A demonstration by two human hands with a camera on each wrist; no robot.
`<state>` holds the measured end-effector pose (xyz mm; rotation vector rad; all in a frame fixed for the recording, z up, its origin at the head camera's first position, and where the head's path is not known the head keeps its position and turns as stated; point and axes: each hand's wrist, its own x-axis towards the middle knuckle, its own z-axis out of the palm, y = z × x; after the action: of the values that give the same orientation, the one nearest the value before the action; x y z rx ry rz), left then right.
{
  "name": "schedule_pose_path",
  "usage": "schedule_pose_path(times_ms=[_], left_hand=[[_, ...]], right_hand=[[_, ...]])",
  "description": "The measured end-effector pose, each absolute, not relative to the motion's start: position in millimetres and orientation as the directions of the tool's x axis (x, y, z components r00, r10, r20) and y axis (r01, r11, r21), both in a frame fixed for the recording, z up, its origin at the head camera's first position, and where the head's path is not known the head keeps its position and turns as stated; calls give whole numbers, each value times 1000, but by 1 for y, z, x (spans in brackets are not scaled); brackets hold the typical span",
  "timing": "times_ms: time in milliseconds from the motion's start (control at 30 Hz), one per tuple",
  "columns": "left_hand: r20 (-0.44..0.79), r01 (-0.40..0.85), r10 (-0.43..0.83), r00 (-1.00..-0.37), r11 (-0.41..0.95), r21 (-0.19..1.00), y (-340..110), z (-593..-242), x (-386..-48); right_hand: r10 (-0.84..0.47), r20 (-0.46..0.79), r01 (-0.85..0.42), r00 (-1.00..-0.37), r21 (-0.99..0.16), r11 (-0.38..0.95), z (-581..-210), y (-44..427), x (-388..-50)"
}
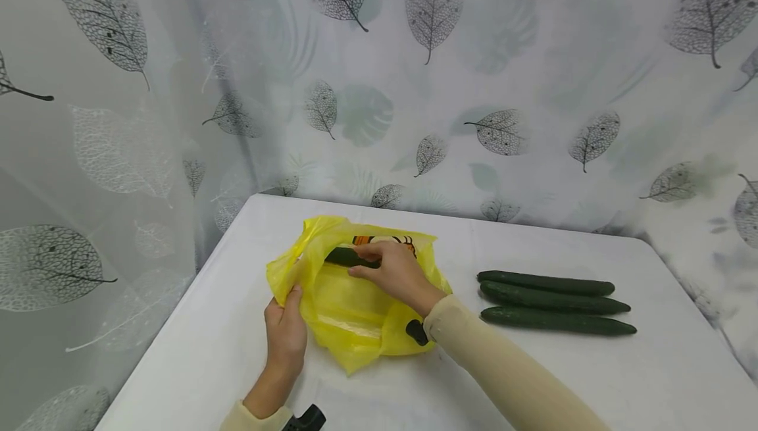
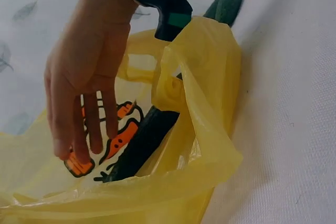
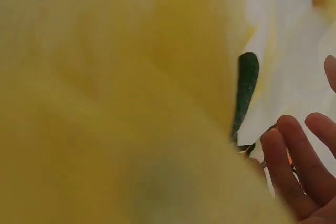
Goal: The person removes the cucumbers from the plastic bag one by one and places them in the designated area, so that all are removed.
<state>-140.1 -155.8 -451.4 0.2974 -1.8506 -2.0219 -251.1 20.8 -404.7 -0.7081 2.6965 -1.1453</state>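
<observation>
A yellow plastic bag (image 1: pixel 349 299) lies with its mouth spread on the white table. My left hand (image 1: pixel 285 339) grips the bag's left rim, thumb on the near side and the other fingers mostly hidden by the plastic. Inside rests a dark green cucumber (image 1: pixel 343 256), seen also in the left wrist view as a cucumber (image 2: pixel 144 142) beside an orange print. My right hand (image 1: pixel 393 273) reaches over the opening; in the left wrist view this right hand (image 2: pixel 86 77) has loosely extended fingers, apart from the cucumber. Yellow plastic blocks much of the right wrist view.
Three cucumbers (image 1: pixel 551 299) lie side by side on the table (image 1: pixel 450 385), right of the bag. A leaf-patterned curtain (image 1: pixel 379 89) hangs behind the table and along its left side. A black wrist device (image 1: pixel 417 331) sits at the right cuff.
</observation>
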Motion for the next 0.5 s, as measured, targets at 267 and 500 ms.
schedule_pose_path(times_ms=[267, 500], left_hand=[[106, 138, -417, -903, -49, 989, -155, -450, -139], [105, 140, -420, -901, -53, 989, -153, -448, -138]], right_hand=[[-435, 43, -369, -899, -609, 702, -416, 22, -261], [-431, 23, -391, -902, -464, 795, -423, 22, -267]])
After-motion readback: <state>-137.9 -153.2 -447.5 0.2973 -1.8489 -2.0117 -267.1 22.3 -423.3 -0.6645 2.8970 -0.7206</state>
